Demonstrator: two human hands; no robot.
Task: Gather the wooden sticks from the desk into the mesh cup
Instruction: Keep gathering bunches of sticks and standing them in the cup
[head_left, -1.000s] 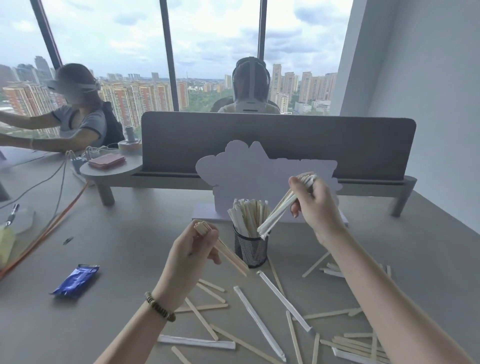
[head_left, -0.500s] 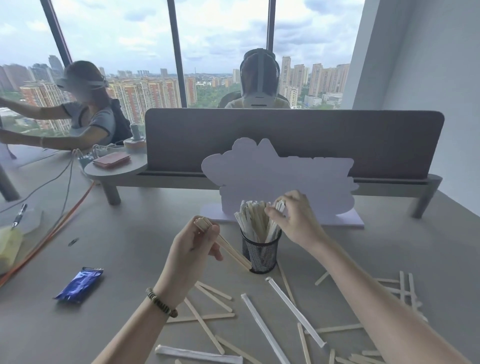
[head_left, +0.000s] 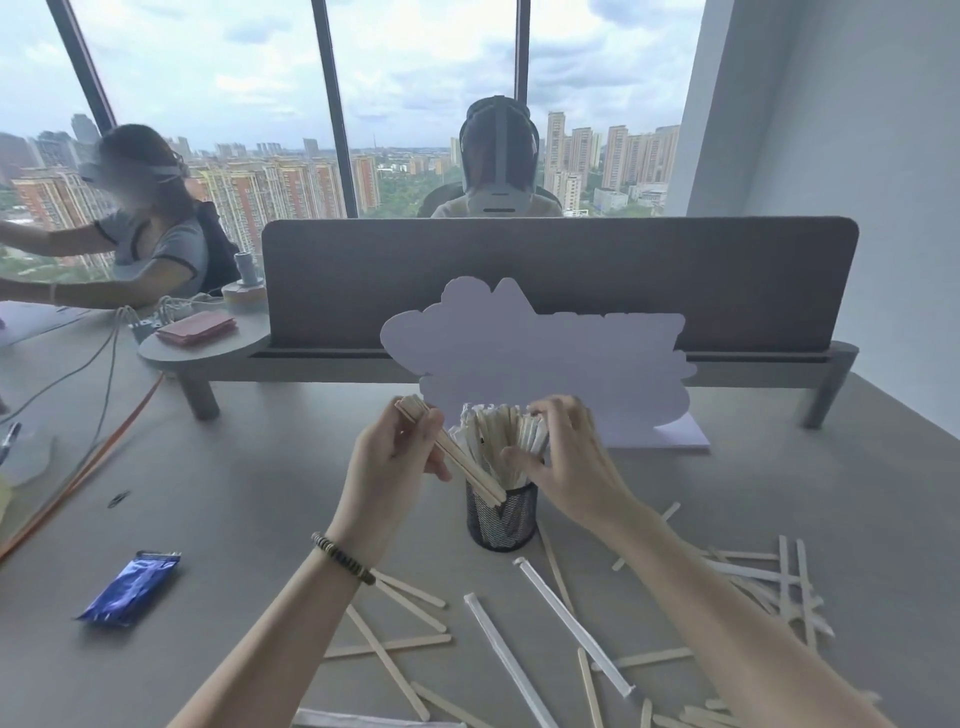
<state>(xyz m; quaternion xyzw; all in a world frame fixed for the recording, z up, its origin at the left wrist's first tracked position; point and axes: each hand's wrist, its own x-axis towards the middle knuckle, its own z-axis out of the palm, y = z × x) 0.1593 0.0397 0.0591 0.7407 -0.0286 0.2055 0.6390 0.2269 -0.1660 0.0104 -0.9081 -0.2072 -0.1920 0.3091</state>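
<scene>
A black mesh cup stands on the grey desk, packed with upright wooden sticks. My left hand is shut on a small bundle of sticks that slants down to the right, its lower end at the cup's rim. My right hand rests on the tops of the sticks in the cup, fingers curled around a few of them. Loose sticks and white paper-wrapped ones lie scattered on the desk in front of the cup and to its right.
A pale cloud-shaped card stands just behind the cup, before a grey divider panel. A blue packet lies at the left. Cables run along the far left. Two people sit beyond the desk.
My right hand brought its bundle down from above into the cup and now presses on the stick tops. My left hand has moved closer to the cup with its sticks.
</scene>
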